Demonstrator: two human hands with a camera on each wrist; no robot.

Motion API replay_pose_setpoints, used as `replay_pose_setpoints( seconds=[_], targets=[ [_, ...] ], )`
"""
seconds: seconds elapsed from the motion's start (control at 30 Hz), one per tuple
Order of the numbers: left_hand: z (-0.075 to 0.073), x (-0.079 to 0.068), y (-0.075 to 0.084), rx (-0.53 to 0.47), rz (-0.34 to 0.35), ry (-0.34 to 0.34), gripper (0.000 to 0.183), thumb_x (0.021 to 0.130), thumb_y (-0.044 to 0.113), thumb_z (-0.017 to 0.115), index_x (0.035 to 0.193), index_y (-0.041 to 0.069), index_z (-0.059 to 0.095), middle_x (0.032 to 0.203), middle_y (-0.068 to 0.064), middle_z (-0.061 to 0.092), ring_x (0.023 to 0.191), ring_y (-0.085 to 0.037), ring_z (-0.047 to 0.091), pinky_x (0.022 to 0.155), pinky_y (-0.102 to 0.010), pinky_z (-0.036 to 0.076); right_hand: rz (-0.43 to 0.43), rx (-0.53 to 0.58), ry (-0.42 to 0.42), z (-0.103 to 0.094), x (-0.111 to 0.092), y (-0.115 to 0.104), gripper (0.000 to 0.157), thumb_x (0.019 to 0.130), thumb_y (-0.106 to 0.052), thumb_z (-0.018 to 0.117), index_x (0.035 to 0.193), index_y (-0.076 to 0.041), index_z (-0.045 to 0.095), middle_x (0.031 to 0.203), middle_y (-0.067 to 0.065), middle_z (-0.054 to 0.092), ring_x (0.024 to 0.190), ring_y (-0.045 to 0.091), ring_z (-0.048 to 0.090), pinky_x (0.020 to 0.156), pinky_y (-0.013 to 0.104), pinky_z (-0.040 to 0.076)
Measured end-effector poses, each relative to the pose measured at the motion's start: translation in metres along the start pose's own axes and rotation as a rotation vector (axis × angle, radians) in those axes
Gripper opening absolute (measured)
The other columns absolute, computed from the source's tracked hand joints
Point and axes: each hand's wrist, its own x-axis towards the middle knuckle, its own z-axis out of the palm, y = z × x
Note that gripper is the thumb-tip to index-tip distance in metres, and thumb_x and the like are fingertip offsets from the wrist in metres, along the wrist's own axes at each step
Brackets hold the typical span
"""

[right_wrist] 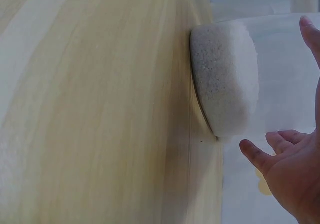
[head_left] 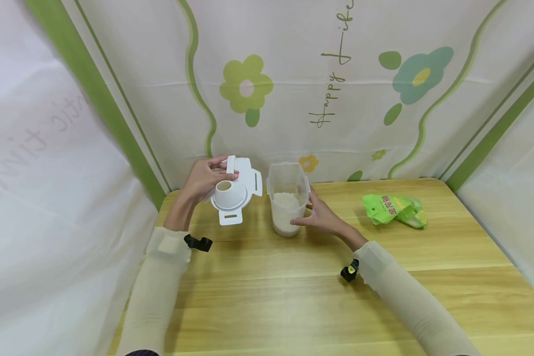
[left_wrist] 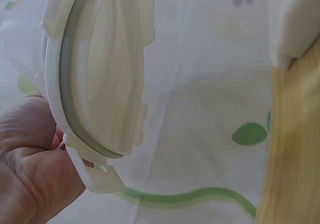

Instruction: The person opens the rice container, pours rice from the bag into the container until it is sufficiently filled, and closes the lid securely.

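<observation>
In the head view my left hand point(head_left: 203, 179) grips a white plastic lid point(head_left: 229, 195) and holds it raised above the table. The lid has a round spout, a bar-like handle and slotted side tabs; a grey seal ring shows along its edge in the left wrist view. A clear, open-topped container point(head_left: 286, 215) stands upright on the table, partly filled with white grains point(right_wrist: 225, 79) that look like rice. Spread around the container's right side is my right hand point(head_left: 319, 215), thumb in front and fingers partly hidden behind. How firmly it touches the wall, I cannot tell.
A green and yellow plastic packet point(head_left: 393, 209) lies at the right on the wooden table point(head_left: 293, 296). Printed fabric curtains point(head_left: 289, 99) rise at the back and on both sides of the table.
</observation>
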Motion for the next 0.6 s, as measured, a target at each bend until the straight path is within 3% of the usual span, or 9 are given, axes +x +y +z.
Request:
replay_pose_setpoints(
  seconds=[0.37,0.6],
  targets=[
    [0.025,0.008,0.019,-0.053,0.01,-0.011,0.078,0.083,0.007,0.091,0.153,0.004,0.055,0.122,-0.018,0.071,0.11,-0.023,0.076,0.101,-0.028,0.056,-0.003,-0.003,-0.002,0.0,0.0,0.0,0.133,0.082,-0.025,0.094,0.171,-0.029,-0.004,0.175,0.014,0.022,0.157,0.039,0.031,0.119,0.065,0.036],
    [0.043,0.014,0.025,-0.099,0.025,-0.01,0.077,0.083,0.002,0.09,0.152,0.0,0.055,0.119,-0.019,0.073,0.102,-0.019,0.078,0.094,-0.026,0.059,-0.001,-0.006,0.006,0.001,0.0,-0.001,0.133,0.081,-0.024,0.095,0.172,-0.027,-0.003,0.174,0.015,0.023,0.156,0.039,0.033,0.118,0.064,0.038]
  ],
)
